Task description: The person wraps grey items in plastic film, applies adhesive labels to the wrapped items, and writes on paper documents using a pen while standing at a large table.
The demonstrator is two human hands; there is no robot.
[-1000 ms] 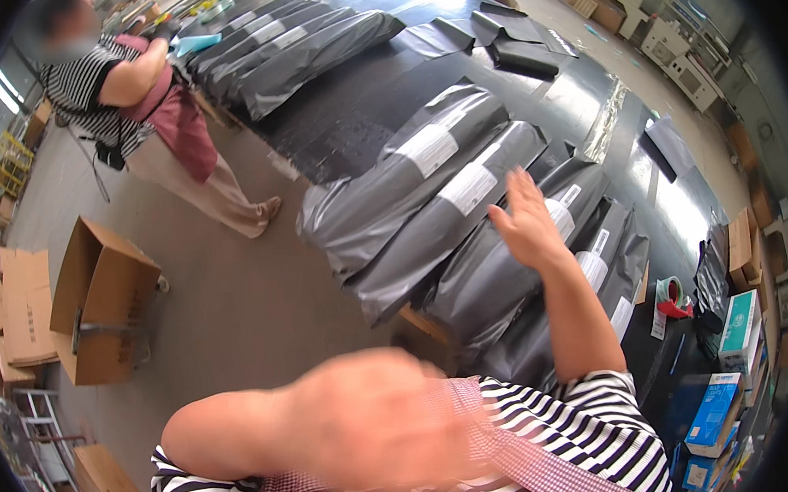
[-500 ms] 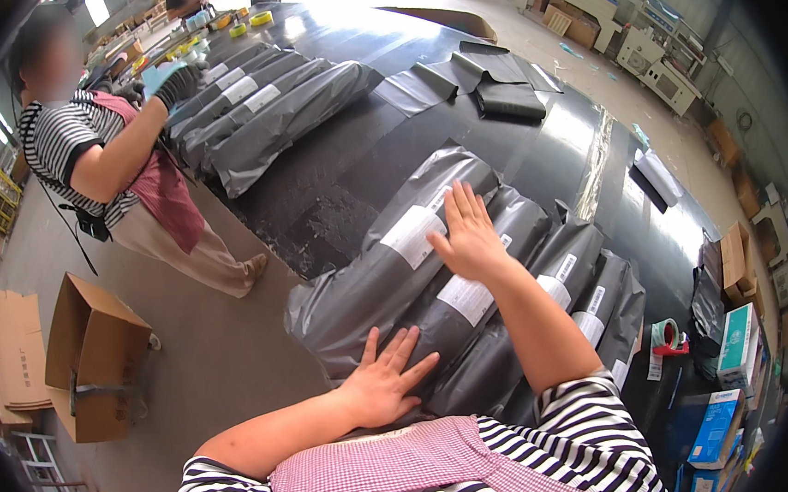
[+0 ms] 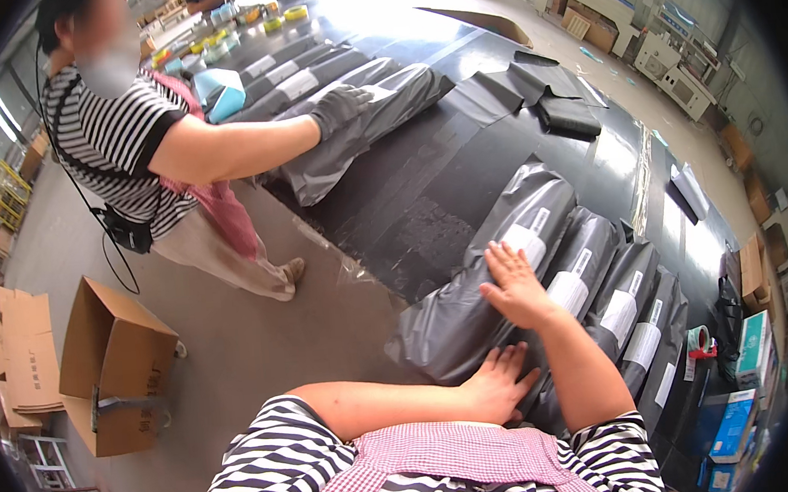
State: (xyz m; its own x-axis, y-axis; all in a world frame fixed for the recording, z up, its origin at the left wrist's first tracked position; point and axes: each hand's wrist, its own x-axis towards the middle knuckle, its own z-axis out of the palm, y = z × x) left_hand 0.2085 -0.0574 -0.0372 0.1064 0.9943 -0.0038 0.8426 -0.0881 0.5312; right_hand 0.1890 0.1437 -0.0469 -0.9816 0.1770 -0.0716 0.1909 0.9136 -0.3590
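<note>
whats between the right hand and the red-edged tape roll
In the head view, several labelled grey packages lie between the right hand and the tape roll.

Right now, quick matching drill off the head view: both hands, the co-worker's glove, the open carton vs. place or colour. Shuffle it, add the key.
1. Left hand
2. Right hand
3. Co-worker's glove
4. Open carton

A. Brown, left of the table
B. At the white label of the leftmost near bag
C. Just beyond the wearer's checked apron
D. Dark grey, on a far bag

Pairs: 1-C, 2-B, 3-D, 4-A
</note>
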